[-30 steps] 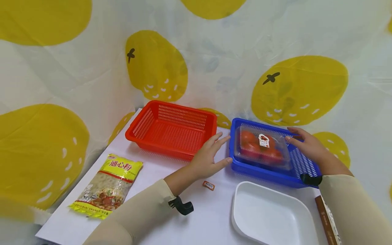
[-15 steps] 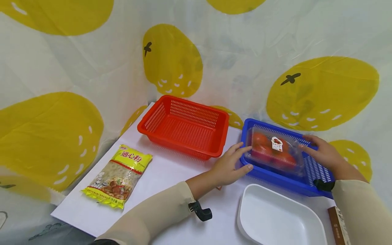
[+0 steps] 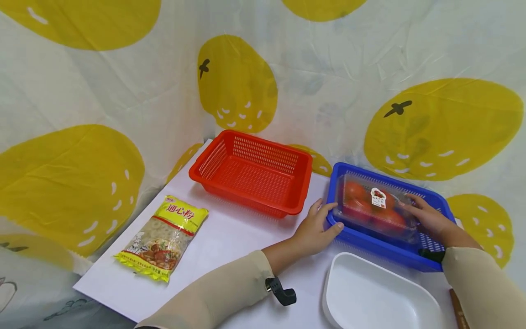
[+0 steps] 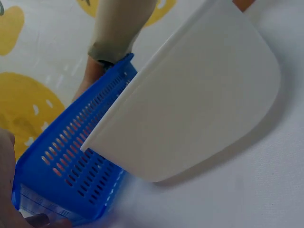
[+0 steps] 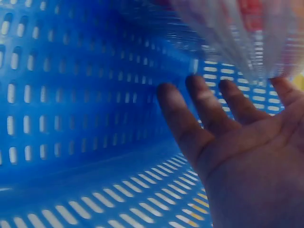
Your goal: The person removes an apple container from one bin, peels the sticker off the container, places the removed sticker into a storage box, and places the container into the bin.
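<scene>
A clear plastic pack of tomatoes with a white label lies in the blue basket, near its left end. My left hand is at the basket's left end, fingers and thumb reaching over the rim to the pack's left edge. In the left wrist view, part of that hand shows beside the basket's corner. My right hand is inside the basket at the pack's right end. In the right wrist view, its fingers are extended below the clear pack, and the thumb touches its edge.
A red basket stands at the back, left of the blue one. A bag of pasta lies on the left of the white table. In front of the blue basket is a white tray; a brown box sits beside it.
The head view has shifted, so the scene sits further right. Both hands have closed in on the tomato pack, the left hand onto the basket's left rim and the right to the pack's right end.
</scene>
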Demonstrator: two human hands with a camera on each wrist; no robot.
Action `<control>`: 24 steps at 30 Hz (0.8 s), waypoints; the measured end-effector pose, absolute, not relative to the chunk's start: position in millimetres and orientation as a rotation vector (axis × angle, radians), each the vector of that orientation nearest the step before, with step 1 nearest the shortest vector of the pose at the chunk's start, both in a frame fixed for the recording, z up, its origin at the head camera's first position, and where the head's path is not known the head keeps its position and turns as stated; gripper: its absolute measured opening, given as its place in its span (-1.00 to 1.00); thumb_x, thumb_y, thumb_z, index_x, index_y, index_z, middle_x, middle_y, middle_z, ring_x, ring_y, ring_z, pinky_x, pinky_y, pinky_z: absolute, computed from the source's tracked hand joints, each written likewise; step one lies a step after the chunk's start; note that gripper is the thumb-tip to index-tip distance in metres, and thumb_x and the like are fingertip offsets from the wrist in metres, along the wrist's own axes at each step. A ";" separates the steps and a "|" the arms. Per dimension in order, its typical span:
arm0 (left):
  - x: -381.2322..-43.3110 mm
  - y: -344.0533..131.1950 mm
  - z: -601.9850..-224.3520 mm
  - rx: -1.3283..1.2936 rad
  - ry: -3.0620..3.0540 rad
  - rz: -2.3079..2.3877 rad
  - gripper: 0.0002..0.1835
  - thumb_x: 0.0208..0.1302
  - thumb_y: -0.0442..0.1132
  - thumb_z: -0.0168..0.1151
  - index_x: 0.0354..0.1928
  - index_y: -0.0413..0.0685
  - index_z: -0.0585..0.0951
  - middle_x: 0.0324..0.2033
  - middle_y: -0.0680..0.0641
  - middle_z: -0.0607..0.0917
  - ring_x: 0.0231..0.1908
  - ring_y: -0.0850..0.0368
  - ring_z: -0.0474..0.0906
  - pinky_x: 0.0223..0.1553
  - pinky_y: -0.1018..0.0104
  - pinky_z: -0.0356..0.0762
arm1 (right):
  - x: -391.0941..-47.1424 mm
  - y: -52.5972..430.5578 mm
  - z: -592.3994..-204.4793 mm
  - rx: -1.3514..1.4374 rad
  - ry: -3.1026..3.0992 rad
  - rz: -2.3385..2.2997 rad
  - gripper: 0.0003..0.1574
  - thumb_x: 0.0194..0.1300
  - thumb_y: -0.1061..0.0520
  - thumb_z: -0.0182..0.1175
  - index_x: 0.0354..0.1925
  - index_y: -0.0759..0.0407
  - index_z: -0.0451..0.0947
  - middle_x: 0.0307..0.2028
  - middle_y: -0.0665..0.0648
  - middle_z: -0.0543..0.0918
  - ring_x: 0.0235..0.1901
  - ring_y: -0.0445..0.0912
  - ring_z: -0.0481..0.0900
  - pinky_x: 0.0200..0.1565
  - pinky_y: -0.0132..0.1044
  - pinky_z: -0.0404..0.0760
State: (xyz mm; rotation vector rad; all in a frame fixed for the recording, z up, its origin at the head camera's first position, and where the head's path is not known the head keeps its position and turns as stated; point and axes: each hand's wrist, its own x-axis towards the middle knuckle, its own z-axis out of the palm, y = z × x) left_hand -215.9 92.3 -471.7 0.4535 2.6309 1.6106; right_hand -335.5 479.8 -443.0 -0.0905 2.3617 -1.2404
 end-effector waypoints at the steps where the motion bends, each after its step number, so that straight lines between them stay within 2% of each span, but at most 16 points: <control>1: -217.0 93.8 -473.5 0.439 2.632 1.615 -0.38 0.57 0.15 0.15 0.59 0.33 0.37 0.63 -0.08 0.21 0.52 -0.09 0.34 0.44 -0.13 0.42 | -335.9 481.0 -445.9 -0.081 2.322 -1.272 0.00 0.69 -0.32 -0.11 0.70 0.00 -0.38 0.54 0.54 -0.02 0.16 0.00 0.50 0.08 -0.15 0.69; 5: -221.8 96.3 -479.0 0.417 2.574 1.672 -0.44 0.63 0.07 0.13 0.58 0.34 0.38 0.51 -0.04 0.40 0.41 0.05 0.46 0.41 0.03 0.48 | -335.5 480.1 -451.8 -0.057 2.210 -1.366 -0.02 0.67 -0.33 -0.09 0.65 -0.42 -0.51 0.58 0.47 -0.15 0.08 -0.24 0.49 0.04 -0.29 0.67; 7: -223.7 95.9 -481.3 0.445 2.512 1.701 -0.44 0.65 0.04 0.11 0.59 0.35 0.34 0.47 -0.03 0.44 0.37 0.09 0.49 0.40 0.08 0.49 | -334.2 478.0 -453.1 -0.066 2.176 -1.399 -0.06 0.68 -0.31 -0.11 0.61 -0.50 -0.53 0.58 0.45 -0.19 0.08 -0.24 0.48 0.06 -0.29 0.67; 14: -227.7 92.8 -486.6 0.588 2.376 1.689 -0.36 0.70 0.09 -0.01 0.68 0.38 0.09 0.55 -0.03 0.37 0.52 0.08 0.34 0.51 0.01 0.33 | -332.3 471.8 -449.2 -0.088 2.131 -1.438 -0.04 0.69 -0.24 -0.12 0.58 -0.47 -0.61 0.55 0.28 -0.20 0.12 -0.22 0.44 0.09 -0.32 0.64; 16: -228.9 93.0 -486.8 0.612 2.373 1.685 -0.35 0.70 0.09 -0.02 0.68 0.37 0.06 0.57 -0.04 0.35 0.54 0.07 0.31 0.52 0.00 0.30 | -331.5 471.5 -446.6 -0.089 2.114 -1.471 -0.07 0.71 -0.19 -0.12 0.58 -0.53 -0.59 0.52 0.21 -0.16 0.13 -0.20 0.44 0.11 -0.28 0.65; 21: -230.3 95.4 -486.5 0.636 2.354 1.709 -0.35 0.72 0.04 -0.04 0.69 0.28 0.03 0.58 -0.09 0.32 0.56 0.05 0.26 0.56 0.01 0.24 | -327.7 470.0 -442.5 -0.083 2.054 -1.619 -0.08 0.71 0.05 -0.04 0.54 -0.67 -0.38 0.36 0.01 -0.06 0.11 -0.22 0.45 0.09 -0.27 0.68; 24: -229.4 97.0 -487.9 0.622 2.352 1.710 -0.36 0.72 0.03 -0.04 0.68 0.28 0.03 0.58 -0.09 0.32 0.56 0.06 0.26 0.56 0.01 0.23 | -326.2 471.2 -443.8 -0.075 1.993 -1.712 -0.08 0.69 0.16 -0.01 0.52 -0.64 -0.27 0.30 -0.08 0.05 0.08 -0.23 0.49 0.07 -0.29 0.70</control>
